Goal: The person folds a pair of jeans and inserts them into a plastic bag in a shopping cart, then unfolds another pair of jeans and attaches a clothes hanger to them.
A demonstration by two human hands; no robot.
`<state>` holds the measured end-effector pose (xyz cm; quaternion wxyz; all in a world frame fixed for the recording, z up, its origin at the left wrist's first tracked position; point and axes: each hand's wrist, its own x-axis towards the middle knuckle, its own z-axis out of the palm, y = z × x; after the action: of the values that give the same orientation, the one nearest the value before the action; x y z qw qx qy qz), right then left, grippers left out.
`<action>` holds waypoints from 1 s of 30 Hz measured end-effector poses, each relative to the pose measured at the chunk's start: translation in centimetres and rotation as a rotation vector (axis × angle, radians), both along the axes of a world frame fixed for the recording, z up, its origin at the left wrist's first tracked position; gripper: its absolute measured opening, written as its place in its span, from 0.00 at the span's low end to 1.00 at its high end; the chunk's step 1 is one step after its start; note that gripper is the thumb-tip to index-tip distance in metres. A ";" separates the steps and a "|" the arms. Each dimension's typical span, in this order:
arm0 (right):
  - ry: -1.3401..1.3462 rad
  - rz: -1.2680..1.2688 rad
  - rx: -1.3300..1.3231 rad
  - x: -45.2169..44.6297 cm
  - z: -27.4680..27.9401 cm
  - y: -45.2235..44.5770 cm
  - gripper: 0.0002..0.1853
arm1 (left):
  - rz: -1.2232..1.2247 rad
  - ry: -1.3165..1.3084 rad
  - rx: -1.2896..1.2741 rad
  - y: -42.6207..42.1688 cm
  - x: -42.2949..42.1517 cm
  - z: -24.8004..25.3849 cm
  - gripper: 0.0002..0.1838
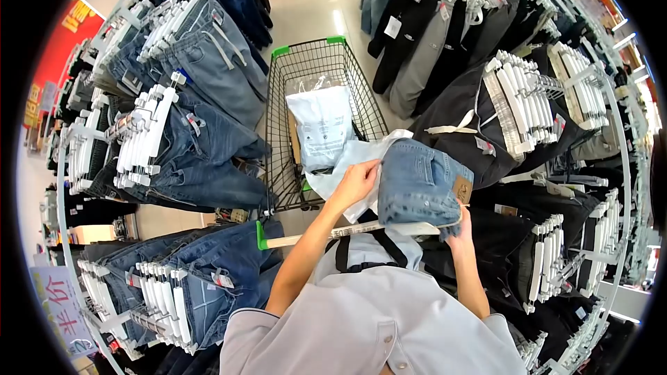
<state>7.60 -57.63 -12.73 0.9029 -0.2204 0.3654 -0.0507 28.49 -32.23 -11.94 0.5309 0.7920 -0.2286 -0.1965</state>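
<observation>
Jeans (417, 184) between hands (359, 182) over cart handle (354, 230), racks (628, 167) close alongside

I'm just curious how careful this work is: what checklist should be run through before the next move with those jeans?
1. Jeans folded: ok.
2. Right fingers on the jeans, at the lower corner by the brown patch: ok.
3. Left fingers gripping firmly at the jeans' other edge: cannot tell.
4. Jeans fully covered by the loose white plastic: not ok, the denim front is bare.
5. Cart close by, just ahead: ok.
6. Cart free of other goods: not ok, a white package lies inside.
</observation>
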 end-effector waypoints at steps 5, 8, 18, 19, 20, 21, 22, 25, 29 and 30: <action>0.012 -0.068 -0.044 0.1 -5.7 0.2 0.19 | -0.051 0.076 0.031 -0.6 -1.5 -3.2 0.16; 0.031 -0.050 -0.004 -0.2 -6.1 0.0 0.18 | -0.015 0.051 0.142 -0.9 -3.1 -5.3 0.20; 0.108 -0.106 -0.006 -1.2 -8.5 -1.5 0.16 | 0.083 -0.343 0.282 0.8 -7.2 -5.9 0.14; 0.109 -0.108 -0.004 -1.3 -9.0 -1.8 0.16 | 0.126 -0.459 0.352 0.9 -7.3 -5.8 0.13; 0.141 -0.123 -0.011 -1.3 -9.6 -2.0 0.15 | 0.124 -0.458 0.354 0.9 -7.4 -5.8 0.13; 0.173 -0.137 -0.018 -1.0 -9.2 -1.7 0.14 | 0.076 -0.509 0.418 1.0 -7.5 -6.3 0.12; 0.173 -0.111 -0.079 -1.1 -8.5 -1.6 0.15 | 0.028 -0.561 0.483 1.1 -7.5 -6.8 0.10; 0.233 -0.005 -0.230 -1.0 -7.7 -2.1 0.17 | 0.073 -0.430 0.495 1.0 -6.6 -7.1 0.07; 0.220 0.040 -0.159 -0.1 -5.0 -2.0 0.20 | 0.278 -0.502 0.414 1.4 -5.7 -4.4 0.06; 0.227 0.063 -0.036 0.4 -5.1 -2.3 0.19 | 0.284 -0.398 0.372 1.4 -5.6 -4.2 0.07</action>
<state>7.95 -59.90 -17.81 0.8528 -0.2521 0.4574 -0.0034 22.87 -30.78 -16.18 0.3439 0.9225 -0.1752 0.0002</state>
